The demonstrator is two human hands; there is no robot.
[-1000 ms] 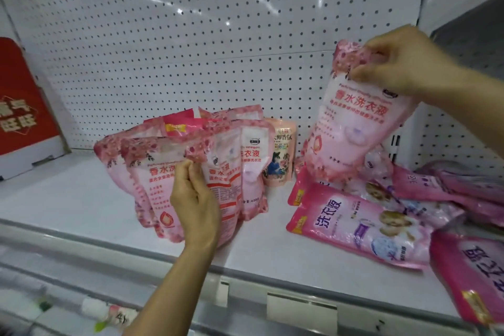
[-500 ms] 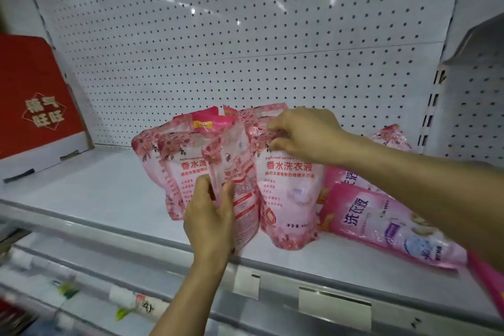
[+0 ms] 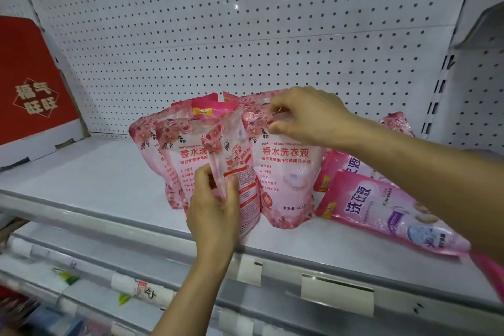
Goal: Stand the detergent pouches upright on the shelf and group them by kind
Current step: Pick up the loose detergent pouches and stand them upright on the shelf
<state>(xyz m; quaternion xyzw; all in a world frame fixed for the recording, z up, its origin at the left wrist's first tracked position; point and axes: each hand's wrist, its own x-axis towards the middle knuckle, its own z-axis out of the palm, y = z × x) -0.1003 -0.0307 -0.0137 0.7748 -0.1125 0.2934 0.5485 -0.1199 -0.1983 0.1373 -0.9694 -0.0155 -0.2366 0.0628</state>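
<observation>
Rose-print pouch point(image 3: 285, 172) is stood upright mid-shelf point(image 3: 90, 180), top pinched by the right hand point(image 3: 308, 117). Twisted pouch point(image 3: 240, 180) just left is gripped by the left hand point(image 3: 215, 215). Purple-pink pouches point(image 3: 381, 207) are left lying flat at right.

rose-print pink pouches point(image 3: 283, 172), magenta pouch point(image 3: 381, 210), red box point(image 3: 30, 84), white pegboard point(image 3: 245, 22).

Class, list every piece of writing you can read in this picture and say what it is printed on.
"香水洗衣液": floral pouch pinched by the right hand.
"perfumed laundry": same pouch, the rest hidden.
"洗衣液": pink pouch lying flat.
"NEW": tab of the rear pouch.
"福气旺旺": red box.
Small print on the pouches and the shelf-edge tags: too blurred.
</observation>
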